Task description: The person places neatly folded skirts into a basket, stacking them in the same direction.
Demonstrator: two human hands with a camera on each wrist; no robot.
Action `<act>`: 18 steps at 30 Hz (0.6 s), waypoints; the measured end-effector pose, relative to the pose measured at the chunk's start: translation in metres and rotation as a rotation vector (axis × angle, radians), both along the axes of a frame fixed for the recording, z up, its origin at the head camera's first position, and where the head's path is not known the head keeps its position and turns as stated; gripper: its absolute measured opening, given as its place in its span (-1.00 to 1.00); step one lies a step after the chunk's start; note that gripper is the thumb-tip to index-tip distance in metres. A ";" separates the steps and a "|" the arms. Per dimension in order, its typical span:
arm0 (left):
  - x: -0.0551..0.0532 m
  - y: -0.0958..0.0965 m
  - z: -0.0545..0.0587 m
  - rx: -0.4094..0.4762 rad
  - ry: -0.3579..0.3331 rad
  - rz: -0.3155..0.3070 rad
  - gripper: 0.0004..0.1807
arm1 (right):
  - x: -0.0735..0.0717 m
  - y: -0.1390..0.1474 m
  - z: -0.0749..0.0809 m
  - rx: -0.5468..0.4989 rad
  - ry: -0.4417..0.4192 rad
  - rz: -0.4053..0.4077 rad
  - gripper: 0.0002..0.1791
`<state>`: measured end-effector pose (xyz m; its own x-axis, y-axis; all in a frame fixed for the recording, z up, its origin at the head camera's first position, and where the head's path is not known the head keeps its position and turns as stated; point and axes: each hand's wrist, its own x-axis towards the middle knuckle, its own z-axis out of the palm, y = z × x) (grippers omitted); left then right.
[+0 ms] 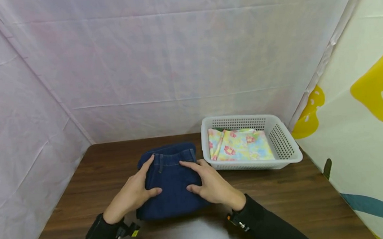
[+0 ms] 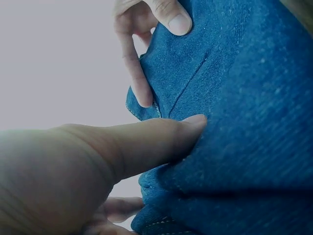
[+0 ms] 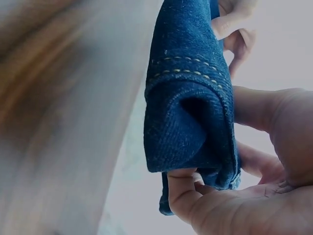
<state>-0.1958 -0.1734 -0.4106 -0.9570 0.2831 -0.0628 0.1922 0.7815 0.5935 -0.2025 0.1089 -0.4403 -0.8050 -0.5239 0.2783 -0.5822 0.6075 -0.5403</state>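
A folded pair of dark blue jeans is between both hands, its waistband with a belt loop toward the far side. My left hand grips the left side, the thumb on top of the denim. From the right, my right hand holds the other side. In the right wrist view, fingers of that hand curl under a folded edge with yellowish stitching. Whether the jeans touch the table cannot be told.
A white perforated plastic basket stands at the back right of the brown wooden table. Inside lies folded pastel cloth with pink flowers, and something dark green shows behind it. Pale fabric walls surround the table.
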 end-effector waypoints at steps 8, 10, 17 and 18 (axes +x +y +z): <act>0.000 0.001 0.013 0.054 0.097 0.010 0.16 | -0.003 0.006 0.019 -0.056 0.013 0.008 -0.14; -0.001 0.002 0.015 0.070 0.118 0.016 0.15 | -0.004 0.009 0.024 -0.079 0.018 0.012 -0.15; -0.005 0.011 0.021 0.142 0.183 0.043 0.12 | -0.008 0.019 0.039 -0.144 0.033 -0.011 -0.18; -0.006 0.013 0.022 0.156 0.191 0.043 0.11 | -0.009 0.020 0.041 -0.151 0.035 -0.016 -0.18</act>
